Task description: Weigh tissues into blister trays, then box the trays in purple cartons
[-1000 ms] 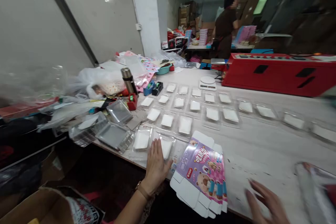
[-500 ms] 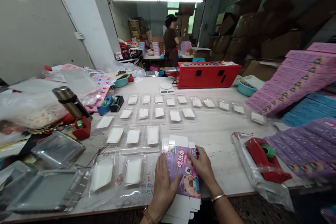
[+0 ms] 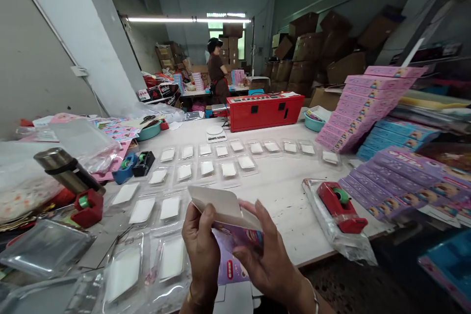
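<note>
A purple printed carton (image 3: 234,235) is raised off the table between my hands, its white inner flap standing up at the top. My left hand (image 3: 201,240) pinches the carton's left side, thumb at the base of the flap. My right hand (image 3: 267,250) has its fingers behind the right edge and its thumb on the printed front. White lower flaps hang down near my wrists. To the left and beyond lie clear plastic trays holding white packets (image 3: 170,207), set out in rows.
A red tape dispenser (image 3: 340,206) lies on plastic wrap at the right, before stacked purple boxes (image 3: 397,181) and pink boxes (image 3: 362,108). Behind stand a red machine (image 3: 265,112), a small scale (image 3: 215,133) and a person (image 3: 218,71). A steel flask (image 3: 68,169) leans at the left.
The carton, flat under both hands before, is now lifted and bent or opened, with its white inside showing. Both hands have moved up and grip its sides. The view has turned right.
</note>
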